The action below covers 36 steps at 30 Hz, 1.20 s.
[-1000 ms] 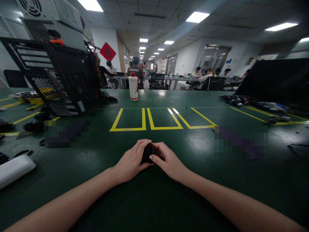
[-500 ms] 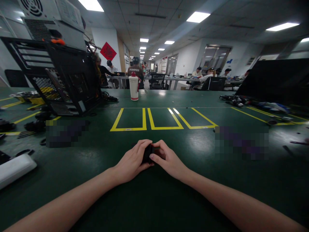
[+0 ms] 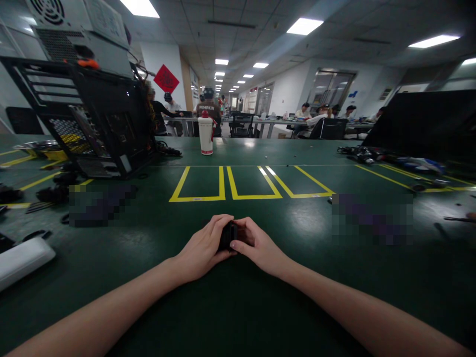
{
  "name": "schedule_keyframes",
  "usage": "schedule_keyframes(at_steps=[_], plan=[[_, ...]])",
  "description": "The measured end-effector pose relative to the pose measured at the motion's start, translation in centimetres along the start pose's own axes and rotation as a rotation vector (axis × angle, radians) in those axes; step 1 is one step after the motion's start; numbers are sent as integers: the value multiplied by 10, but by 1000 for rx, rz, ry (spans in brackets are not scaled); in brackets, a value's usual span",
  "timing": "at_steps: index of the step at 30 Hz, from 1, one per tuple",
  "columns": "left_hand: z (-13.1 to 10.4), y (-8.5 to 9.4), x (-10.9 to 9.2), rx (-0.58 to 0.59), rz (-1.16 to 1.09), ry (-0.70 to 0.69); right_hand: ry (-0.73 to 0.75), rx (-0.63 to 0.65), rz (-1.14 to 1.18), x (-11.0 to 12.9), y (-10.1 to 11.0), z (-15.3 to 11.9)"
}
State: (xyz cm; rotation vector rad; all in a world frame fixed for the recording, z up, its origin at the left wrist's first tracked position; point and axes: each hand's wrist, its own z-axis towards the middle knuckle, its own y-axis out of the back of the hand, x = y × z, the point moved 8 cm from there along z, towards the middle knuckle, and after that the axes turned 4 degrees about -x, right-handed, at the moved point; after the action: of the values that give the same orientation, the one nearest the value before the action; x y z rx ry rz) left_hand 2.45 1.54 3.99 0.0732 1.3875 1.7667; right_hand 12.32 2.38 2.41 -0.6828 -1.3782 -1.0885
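A small black blocky object (image 3: 226, 238) is held between my two hands, low over the green table (image 3: 238, 307) in the middle of the view. My left hand (image 3: 199, 250) is wrapped round its left side, fingers over the top and thumb below. At its right side, my right hand (image 3: 266, 250) is curled, with the thumb tip touching the object's edge and the forefinger bent over near its top. My fingers hide much of the object, so its exact kind does not show.
Yellow tape frames (image 3: 197, 199) mark the table ahead, with a white bottle (image 3: 206, 135) behind them. A black computer case (image 3: 107, 124) stands at left, near a white case (image 3: 24, 263). Cables (image 3: 359, 154) lie at right by a black panel (image 3: 427, 124). People sit farther back.
Both hands stay in place round the black object. My right fingers have shifted slightly, and a dark part between them earlier no longer shows there. A thin dark item at the right edge has moved a little.
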Motion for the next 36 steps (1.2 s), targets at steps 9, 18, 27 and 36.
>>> schedule_keyframes(at_steps=[9,18,27,36], plan=[[0,0,0,-17,-13,-16,-13,5,105,5,-1,0],[2,-1,0,-24,-16,-21,6,4,156,3,-1,2],[1,-1,-2,-21,-17,-37,46,-48,148,7,0,-2],[1,-1,-1,-32,6,-27,42,-100,48,9,3,0]])
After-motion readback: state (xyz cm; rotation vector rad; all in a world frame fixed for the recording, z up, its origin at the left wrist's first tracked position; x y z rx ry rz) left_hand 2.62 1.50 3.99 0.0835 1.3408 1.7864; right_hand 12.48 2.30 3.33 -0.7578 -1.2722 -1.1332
